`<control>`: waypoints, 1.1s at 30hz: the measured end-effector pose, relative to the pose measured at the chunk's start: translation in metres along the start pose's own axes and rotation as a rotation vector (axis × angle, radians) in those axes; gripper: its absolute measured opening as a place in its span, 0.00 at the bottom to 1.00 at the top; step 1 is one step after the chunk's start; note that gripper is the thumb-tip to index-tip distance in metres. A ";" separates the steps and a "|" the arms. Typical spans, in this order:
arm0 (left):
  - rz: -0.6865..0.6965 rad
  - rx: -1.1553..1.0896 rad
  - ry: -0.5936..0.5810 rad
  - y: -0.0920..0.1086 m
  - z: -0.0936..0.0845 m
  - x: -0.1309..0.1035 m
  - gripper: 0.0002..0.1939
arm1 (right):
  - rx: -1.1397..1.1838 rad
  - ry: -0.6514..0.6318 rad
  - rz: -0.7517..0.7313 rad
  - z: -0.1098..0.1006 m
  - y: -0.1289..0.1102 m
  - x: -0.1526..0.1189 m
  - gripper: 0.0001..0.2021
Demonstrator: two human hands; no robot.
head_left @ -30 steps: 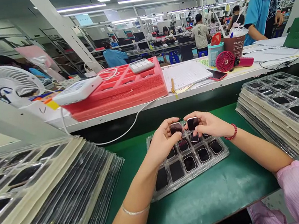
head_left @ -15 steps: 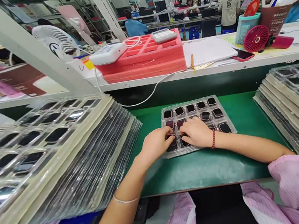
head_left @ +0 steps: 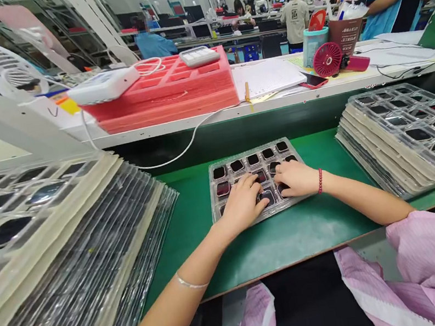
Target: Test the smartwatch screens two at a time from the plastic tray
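Observation:
A clear plastic tray [head_left: 211,172] with rows of dark, square, watch-like screens lies on the green bench top. My left hand [head_left: 241,203] rests over the tray's front middle, fingers spread and thumb stretched out beside one screen [head_left: 267,197]. My right hand [head_left: 297,177] reaches in from the right with bent fingers, its thumb apart from the index finger. Those fingertips are at a screen [head_left: 274,167] that sits askew in its pocket. Neither hand visibly lifts a piece. Both hands cover parts of the middle and front rows.
Tall stacks of similar filled trays stand at the left [head_left: 90,251] and right [head_left: 391,156]. On the shelf behind are red foam trays [head_left: 174,100], papers [head_left: 265,78], a phone [head_left: 314,80] and a pink fan [head_left: 327,59]. A white cable [head_left: 192,139] hangs down. Other people are farther back.
My view has swung to the right. My left hand has moved rightward across the tray with its fingers spreading. My right hand has shifted right, toward the askew screen.

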State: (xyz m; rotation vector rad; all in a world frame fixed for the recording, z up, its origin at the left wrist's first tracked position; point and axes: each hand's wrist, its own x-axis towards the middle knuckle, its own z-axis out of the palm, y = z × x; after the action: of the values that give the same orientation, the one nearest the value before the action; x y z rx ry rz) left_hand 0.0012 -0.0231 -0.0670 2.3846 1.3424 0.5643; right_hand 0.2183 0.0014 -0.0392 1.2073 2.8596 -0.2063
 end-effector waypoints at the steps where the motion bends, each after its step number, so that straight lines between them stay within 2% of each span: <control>1: 0.001 -0.060 0.006 0.002 0.002 0.000 0.06 | 0.076 0.018 -0.027 0.002 0.002 -0.001 0.07; 4: -0.029 -0.324 0.014 0.010 -0.001 0.001 0.06 | 0.501 0.069 -0.081 0.002 0.010 0.001 0.06; 8: -0.144 -0.751 0.132 0.022 -0.026 0.017 0.11 | 1.250 0.156 -0.010 -0.016 0.026 0.016 0.11; 11: -0.180 -1.024 0.240 0.032 -0.053 0.035 0.18 | 1.508 0.282 0.047 -0.031 0.036 0.024 0.15; 14: -0.181 -1.225 0.276 0.039 -0.074 0.043 0.21 | 1.680 0.355 0.043 -0.039 0.040 0.024 0.23; 18: -0.215 -1.373 0.201 0.038 -0.085 0.042 0.24 | 1.819 0.315 -0.074 -0.044 0.042 0.011 0.28; 21: -0.247 -1.443 0.091 0.036 -0.086 0.038 0.30 | 1.817 0.266 -0.146 -0.046 0.042 0.001 0.28; 24: -0.246 -1.460 0.036 0.036 -0.084 0.033 0.35 | 1.815 0.235 -0.206 -0.047 0.040 -0.002 0.28; 27: -0.232 -1.446 0.013 0.034 -0.081 0.030 0.39 | 1.823 0.218 -0.242 -0.045 0.035 -0.001 0.27; 33: -0.260 -1.304 0.037 0.029 -0.077 0.029 0.33 | 1.745 0.181 -0.217 -0.043 0.029 0.001 0.33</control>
State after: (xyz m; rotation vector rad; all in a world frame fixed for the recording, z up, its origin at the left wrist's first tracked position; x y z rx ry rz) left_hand -0.0024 -0.0038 0.0179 1.1225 0.8059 0.9870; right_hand 0.2395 0.0277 0.0003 0.7343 2.3829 -2.9857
